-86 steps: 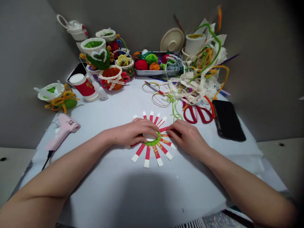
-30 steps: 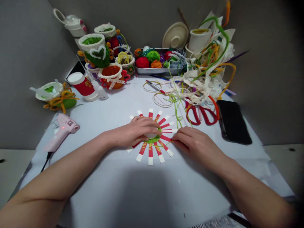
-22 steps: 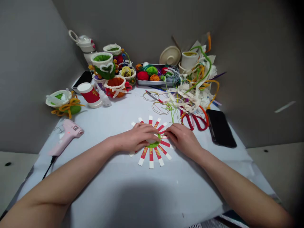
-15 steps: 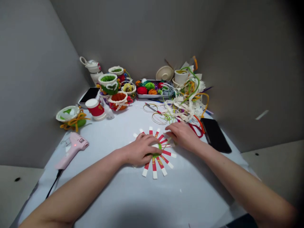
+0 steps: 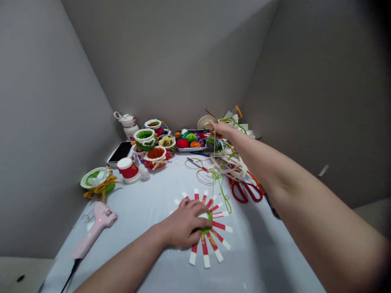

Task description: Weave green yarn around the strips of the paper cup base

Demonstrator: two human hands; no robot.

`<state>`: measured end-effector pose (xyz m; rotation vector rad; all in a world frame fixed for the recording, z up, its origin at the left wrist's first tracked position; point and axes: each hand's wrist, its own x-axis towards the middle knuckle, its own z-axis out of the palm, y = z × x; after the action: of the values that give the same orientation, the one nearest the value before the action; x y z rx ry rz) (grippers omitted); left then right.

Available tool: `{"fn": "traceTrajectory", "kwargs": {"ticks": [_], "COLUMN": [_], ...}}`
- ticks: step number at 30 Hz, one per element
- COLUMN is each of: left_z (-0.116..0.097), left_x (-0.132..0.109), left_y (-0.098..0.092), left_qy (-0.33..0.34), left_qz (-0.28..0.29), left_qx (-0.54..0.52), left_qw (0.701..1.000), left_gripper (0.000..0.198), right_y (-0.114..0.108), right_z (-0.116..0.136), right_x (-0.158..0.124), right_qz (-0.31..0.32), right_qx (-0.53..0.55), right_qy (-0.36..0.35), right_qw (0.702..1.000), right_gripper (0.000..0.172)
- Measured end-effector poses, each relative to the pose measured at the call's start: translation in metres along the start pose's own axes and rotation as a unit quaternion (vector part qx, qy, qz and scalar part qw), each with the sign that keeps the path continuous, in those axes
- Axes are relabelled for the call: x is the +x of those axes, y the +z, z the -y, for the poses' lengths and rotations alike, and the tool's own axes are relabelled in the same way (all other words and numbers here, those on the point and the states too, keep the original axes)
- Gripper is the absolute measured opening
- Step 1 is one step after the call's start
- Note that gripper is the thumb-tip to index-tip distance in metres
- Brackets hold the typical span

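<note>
My left hand (image 5: 188,223) lies spread over a cut paper cup (image 5: 207,259), its fingers apart and pressing it against the table. The cup's red strips with white ends fan out flat like rays, and green yarn (image 5: 209,219) rings its middle, partly hidden by my fingers. Raised toward the back of the table, my right hand (image 5: 220,129) is closed in a pinch on the yarn. A taut green strand (image 5: 213,171) runs from it down to the ring. Loose green yarn (image 5: 226,198) trails beside the strips.
At left lies a pink glue gun (image 5: 97,228) with its light on. Yarn-wrapped cups (image 5: 146,139) and a red-and-white paper cup (image 5: 128,171) stand farther back. A tray (image 5: 195,149) holds yarn balls. Red-handled scissors (image 5: 244,190) and a pen (image 5: 196,163) lie at right.
My right hand has risen away from the strips toward the back, drawing the green strand taut. My left hand stays on the cut cup. The view has tilted up, and the scissors' handles now show.
</note>
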<state>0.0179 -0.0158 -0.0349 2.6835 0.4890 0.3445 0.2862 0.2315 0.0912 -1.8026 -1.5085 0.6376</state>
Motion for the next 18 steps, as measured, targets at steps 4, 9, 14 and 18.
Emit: {"fn": "traceTrajectory", "kwargs": {"ticks": [4,9,14,18], "left_z": [0.001,0.001,0.0,0.0], "left_x": [0.0,0.0,0.0,0.0], "left_y": [0.001,0.003,0.001,0.0], "left_qy": [-0.01,-0.012,-0.011,-0.003], "left_qz": [0.001,0.0,0.003,0.0], "left_qx": [-0.003,-0.005,-0.001,0.001], "left_qw": [1.0,1.0,1.0,1.0], "left_gripper": [0.04,0.041,0.042,0.045], "right_y": [-0.005,-0.029,-0.056,-0.08], "right_z": [0.023,0.052,0.075,0.086], "right_x": [0.02,0.028,0.0,-0.039], "right_qz": [0.033,0.025,0.015,0.048], "right_qx": [0.098,0.185,0.299,0.334], "right_qy": [0.006,-0.017,-0.034,-0.054], "right_qw": [0.995,0.982,0.954,0.94], "right_gripper": [0.051,0.052,0.055,0.052]}}
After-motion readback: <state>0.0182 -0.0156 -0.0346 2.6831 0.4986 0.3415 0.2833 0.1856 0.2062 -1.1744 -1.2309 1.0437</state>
